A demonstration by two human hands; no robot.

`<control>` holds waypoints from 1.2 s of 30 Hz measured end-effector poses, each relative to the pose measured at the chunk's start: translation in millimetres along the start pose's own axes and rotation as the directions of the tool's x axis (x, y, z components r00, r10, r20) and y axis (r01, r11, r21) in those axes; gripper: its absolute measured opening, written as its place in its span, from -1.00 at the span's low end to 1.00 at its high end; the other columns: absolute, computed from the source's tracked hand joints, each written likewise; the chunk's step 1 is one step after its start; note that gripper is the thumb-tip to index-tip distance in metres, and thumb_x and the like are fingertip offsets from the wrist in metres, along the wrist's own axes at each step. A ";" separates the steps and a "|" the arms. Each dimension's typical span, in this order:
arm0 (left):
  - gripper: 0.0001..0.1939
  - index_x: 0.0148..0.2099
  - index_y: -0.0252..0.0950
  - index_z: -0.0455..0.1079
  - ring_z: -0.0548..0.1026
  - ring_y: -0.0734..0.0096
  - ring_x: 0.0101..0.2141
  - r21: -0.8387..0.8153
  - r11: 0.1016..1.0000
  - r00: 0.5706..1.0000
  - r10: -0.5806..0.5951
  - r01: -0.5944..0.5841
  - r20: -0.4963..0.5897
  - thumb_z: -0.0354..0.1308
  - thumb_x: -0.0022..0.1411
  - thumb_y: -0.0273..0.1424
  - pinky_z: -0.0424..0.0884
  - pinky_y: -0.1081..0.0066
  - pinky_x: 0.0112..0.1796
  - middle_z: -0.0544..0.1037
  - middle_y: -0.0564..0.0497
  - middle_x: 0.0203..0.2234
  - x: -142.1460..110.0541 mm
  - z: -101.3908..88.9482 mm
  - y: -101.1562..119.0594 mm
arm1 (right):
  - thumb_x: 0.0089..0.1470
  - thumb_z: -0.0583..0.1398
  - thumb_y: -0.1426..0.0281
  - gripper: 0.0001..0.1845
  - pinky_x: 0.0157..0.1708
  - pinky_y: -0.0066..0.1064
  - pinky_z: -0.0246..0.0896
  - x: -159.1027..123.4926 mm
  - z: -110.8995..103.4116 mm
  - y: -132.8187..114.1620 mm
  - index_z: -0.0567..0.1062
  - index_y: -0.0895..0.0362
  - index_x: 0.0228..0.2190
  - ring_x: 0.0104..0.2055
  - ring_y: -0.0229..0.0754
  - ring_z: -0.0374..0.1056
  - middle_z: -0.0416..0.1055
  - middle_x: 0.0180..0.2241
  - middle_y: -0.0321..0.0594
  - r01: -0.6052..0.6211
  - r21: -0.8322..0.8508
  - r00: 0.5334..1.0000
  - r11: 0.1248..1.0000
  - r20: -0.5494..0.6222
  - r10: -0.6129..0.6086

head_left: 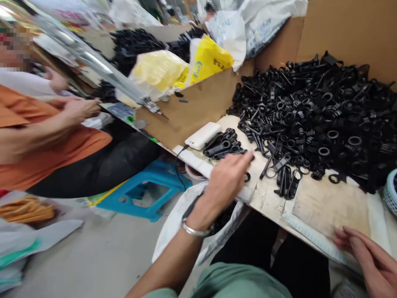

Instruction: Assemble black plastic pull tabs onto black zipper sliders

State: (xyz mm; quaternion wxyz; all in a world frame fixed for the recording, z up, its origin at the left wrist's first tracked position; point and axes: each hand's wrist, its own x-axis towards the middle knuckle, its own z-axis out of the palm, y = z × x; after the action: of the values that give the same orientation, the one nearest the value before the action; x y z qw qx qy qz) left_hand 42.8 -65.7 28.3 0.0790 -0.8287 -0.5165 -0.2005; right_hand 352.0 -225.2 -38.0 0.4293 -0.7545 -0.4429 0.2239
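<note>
My left hand (226, 179) reaches out over the table's left edge, fingers stretched toward a small stack of black plastic clips (223, 145); nothing shows in it. A silver bangle sits on that wrist. My right hand (369, 258) lies at the bottom right with fingers extended flat on the edge of a worn pad (328, 207). A big heap of black plastic clips and rings (319, 111) covers the back of the table. A few loose clips (283, 176) lie between the heap and the pad.
A white power bank (203, 135) with a black cable lies beside the small stack. A white bag (186, 215) hangs under the table edge. Cardboard walls (198, 103) fence the table. At left sits a person in orange (40, 136); a blue stool (145, 192) stands on the floor.
</note>
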 end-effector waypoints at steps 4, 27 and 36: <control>-0.57 0.22 -0.41 0.31 0.46 0.08 -0.15 0.177 0.963 0.974 -0.216 0.202 0.062 -0.13 0.41 -0.40 0.39 0.21 -0.16 0.56 -0.22 -0.18 17.6 6.5 -57.7 | 0.10 0.23 0.03 -0.61 -0.11 -0.25 0.53 7.4 16.6 -30.7 0.64 0.05 -0.24 -0.23 -0.01 0.58 0.64 -0.27 -0.20 0.162 -0.130 0.986 0.978 0.063 -0.155; -0.75 -0.02 -0.32 0.47 0.60 0.24 -0.11 -0.709 0.692 0.990 0.117 -0.138 -0.079 0.00 0.37 -0.51 0.53 0.27 -0.08 0.65 -0.15 -0.15 -22.8 33.3 69.4 | 0.13 0.23 0.10 -0.55 -0.22 -0.18 0.52 22.2 59.7 -67.0 0.54 0.15 -0.07 -0.32 -0.09 0.54 0.60 -0.25 -0.10 -0.065 0.159 0.998 0.985 0.008 0.065; -0.62 -0.08 -0.36 0.49 0.59 0.32 -0.32 -0.748 -0.353 0.794 -0.023 0.562 0.608 0.25 0.21 -0.16 0.53 0.37 -0.28 0.65 -0.14 -0.24 -14.7 33.3 114.2 | 0.26 0.10 0.13 -0.64 -0.39 -0.35 0.47 14.3 36.3 -76.8 0.59 0.07 -0.22 -0.46 -0.19 0.49 0.54 -0.49 -0.29 0.023 0.169 0.887 0.985 0.451 -0.098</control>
State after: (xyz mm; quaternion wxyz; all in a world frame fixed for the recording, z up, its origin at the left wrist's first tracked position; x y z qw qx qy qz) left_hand 146.9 -118.4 0.7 -0.7448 -0.4052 -0.3617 -0.3876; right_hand 296.6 -178.2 8.3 0.3782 -0.6298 -0.5357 0.4165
